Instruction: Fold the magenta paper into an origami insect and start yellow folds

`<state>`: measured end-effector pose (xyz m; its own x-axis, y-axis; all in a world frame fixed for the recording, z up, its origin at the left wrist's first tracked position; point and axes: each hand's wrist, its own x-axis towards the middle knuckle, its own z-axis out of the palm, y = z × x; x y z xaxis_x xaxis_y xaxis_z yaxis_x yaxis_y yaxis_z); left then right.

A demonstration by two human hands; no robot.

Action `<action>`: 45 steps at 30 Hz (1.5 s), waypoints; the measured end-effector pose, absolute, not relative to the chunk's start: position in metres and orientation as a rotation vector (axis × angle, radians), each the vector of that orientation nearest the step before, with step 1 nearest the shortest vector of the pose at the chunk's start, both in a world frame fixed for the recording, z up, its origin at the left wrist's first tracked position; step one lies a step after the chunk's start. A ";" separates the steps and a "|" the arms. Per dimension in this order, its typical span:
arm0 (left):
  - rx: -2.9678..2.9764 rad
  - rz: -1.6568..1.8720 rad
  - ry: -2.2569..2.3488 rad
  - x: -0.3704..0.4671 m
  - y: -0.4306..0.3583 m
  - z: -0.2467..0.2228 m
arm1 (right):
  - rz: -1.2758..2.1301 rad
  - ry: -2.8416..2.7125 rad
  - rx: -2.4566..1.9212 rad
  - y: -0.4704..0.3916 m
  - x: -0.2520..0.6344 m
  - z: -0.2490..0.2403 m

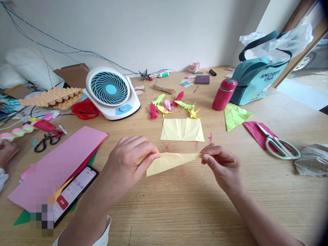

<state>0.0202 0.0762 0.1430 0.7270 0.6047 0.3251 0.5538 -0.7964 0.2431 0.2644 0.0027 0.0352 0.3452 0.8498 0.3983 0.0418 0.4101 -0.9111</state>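
Between my two hands a folded sheet of pale yellow paper (pixel 170 162) is held just over the wooden table. The thumb and fingers of my left hand (pixel 133 159) pinch its left end, where part of the sheet is hidden. At the narrow right tip, my right hand (pixel 222 164) pinches it between thumb and forefinger. A second pale yellow sheet (pixel 182 130), creased in a fan pattern, lies flat just beyond. Behind that sits a cluster of small folded paper figures (pixel 167 105) in red, pink, green and yellow.
Pink paper (pixel 64 160) and a phone (pixel 77 194) lie on the left, below a white fan (pixel 110 92). To the right are scissors (pixel 280 147), green paper (pixel 235 116), a red flask (pixel 224 95) and a blue bag (pixel 256 82). Another person's hand (pixel 7 153) shows at far left.
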 end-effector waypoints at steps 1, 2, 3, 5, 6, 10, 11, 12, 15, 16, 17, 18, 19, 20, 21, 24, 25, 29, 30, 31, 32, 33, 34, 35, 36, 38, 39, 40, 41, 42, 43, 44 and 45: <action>2.783 0.590 0.953 0.021 0.076 0.143 | 0.675 -1.107 -1.016 0.003 0.265 0.035; 2.768 0.590 0.962 0.021 0.077 0.143 | 0.689 -1.115 -1.016 0.003 0.265 0.034; 2.751 0.591 0.974 0.022 0.077 0.143 | 0.706 -1.124 -1.020 0.004 0.266 0.034; 2.722 0.592 0.985 0.022 0.078 0.143 | 0.742 -1.140 -1.038 0.004 0.267 0.032; 2.710 0.593 0.987 0.023 0.078 0.143 | 0.756 -1.147 -1.049 0.005 0.268 0.031; 2.692 0.566 1.020 0.023 0.082 0.141 | 0.781 -1.157 -1.089 0.007 0.270 0.026; 2.688 0.547 1.029 0.023 0.082 0.141 | 0.787 -1.156 -1.098 0.007 0.270 0.025; 2.681 0.523 1.032 0.023 0.083 0.140 | 0.794 -1.154 -1.107 0.008 0.271 0.024; 2.641 0.471 1.026 0.022 0.087 0.139 | 0.826 -1.144 -1.144 0.008 0.271 0.020; 2.627 0.465 1.025 0.022 0.088 0.138 | 0.834 -1.139 -1.159 0.008 0.272 0.019; 2.614 0.462 1.024 0.022 0.089 0.137 | 0.841 -1.133 -1.173 0.008 0.272 0.018; 2.602 0.460 1.024 0.022 0.090 0.135 | 0.846 -1.127 -1.186 0.008 0.272 0.017; 2.589 0.462 1.023 0.022 0.091 0.134 | 0.851 -1.121 -1.195 0.008 0.273 0.016; 2.576 0.464 1.024 0.022 0.092 0.133 | 0.856 -1.117 -1.201 0.008 0.273 0.015; 2.562 0.469 1.025 0.022 0.093 0.131 | 0.863 -1.112 -1.204 0.008 0.273 0.014; 2.514 0.481 1.026 0.022 0.095 0.128 | 0.881 -1.097 -1.203 0.009 0.273 0.012; 2.496 0.483 1.028 0.022 0.096 0.128 | 0.883 -1.095 -1.202 0.009 0.273 0.011; 2.441 0.485 1.045 0.023 0.097 0.126 | 0.886 -1.093 -1.205 0.010 0.273 0.009; 2.431 0.488 1.048 0.023 0.097 0.126 | 0.887 -1.093 -1.205 0.009 0.273 0.008; 2.422 0.492 1.051 0.023 0.097 0.126 | 0.887 -1.094 -1.206 0.009 0.273 0.008; 2.415 0.496 1.052 0.023 0.097 0.126 | 0.888 -1.093 -1.207 0.009 0.274 0.008; 2.410 0.496 1.051 0.023 0.098 0.126 | 0.889 -1.093 -1.207 0.009 0.274 0.008; 2.407 0.492 1.048 0.023 0.098 0.126 | 0.890 -1.091 -1.208 0.009 0.274 0.008; 2.406 0.484 1.045 0.023 0.098 0.126 | 0.892 -1.092 -1.208 0.009 0.274 0.009; 2.407 0.471 1.042 0.022 0.099 0.125 | 0.896 -1.096 -1.209 0.010 0.274 0.009; 2.412 0.427 1.044 0.022 0.100 0.125 | 0.914 -1.114 -1.216 0.009 0.273 0.010; 2.415 0.396 1.044 0.021 0.101 0.124 | 0.926 -1.123 -1.224 0.008 0.272 0.010; 2.419 0.360 1.042 0.021 0.102 0.123 | 0.940 -1.129 -1.236 0.007 0.272 0.010; 2.421 0.322 1.036 0.021 0.103 0.121 | 0.952 -1.132 -1.253 0.005 0.271 0.010; 2.422 0.283 1.025 0.022 0.103 0.119 | 0.961 -1.132 -1.276 0.003 0.271 0.009; 2.422 0.246 1.015 0.023 0.104 0.117 | 0.966 -1.132 -1.307 -0.001 0.272 0.009; 2.422 0.207 1.007 0.025 0.105 0.114 | 0.970 -1.136 -1.345 -0.004 0.272 0.008; 2.424 0.167 0.999 0.026 0.106 0.112 | 0.972 -1.145 -1.391 -0.008 0.273 0.008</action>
